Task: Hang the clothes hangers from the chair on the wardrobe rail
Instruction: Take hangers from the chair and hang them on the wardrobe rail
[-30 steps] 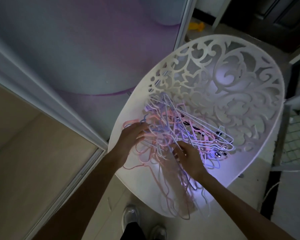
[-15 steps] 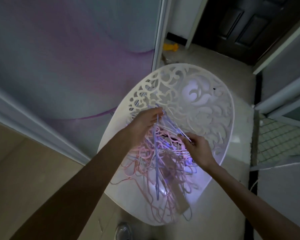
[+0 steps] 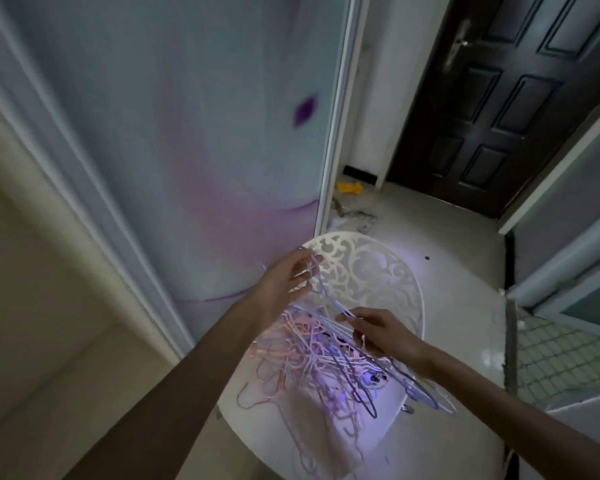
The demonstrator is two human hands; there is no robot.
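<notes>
A tangled heap of thin pink, lilac and blue hangers (image 3: 312,362) lies on the seat of the white fretwork chair (image 3: 371,271), some spilling over its front edge. The left hand (image 3: 284,285) is raised above the heap, fingers curled around the hook ends of a few hangers, whose wires trail back down into the pile. The right hand (image 3: 381,336) sits low on the heap, fingers loosely bent over the wires, seemingly steadying them; whether it actually grips one I cannot tell. To do this step well, lift slowly and let the right hand hold the rest down, shaking hooks free rather than tugging. The wardrobe door (image 3: 187,133) stands just beside the chair; the rail is not visible.
</notes>
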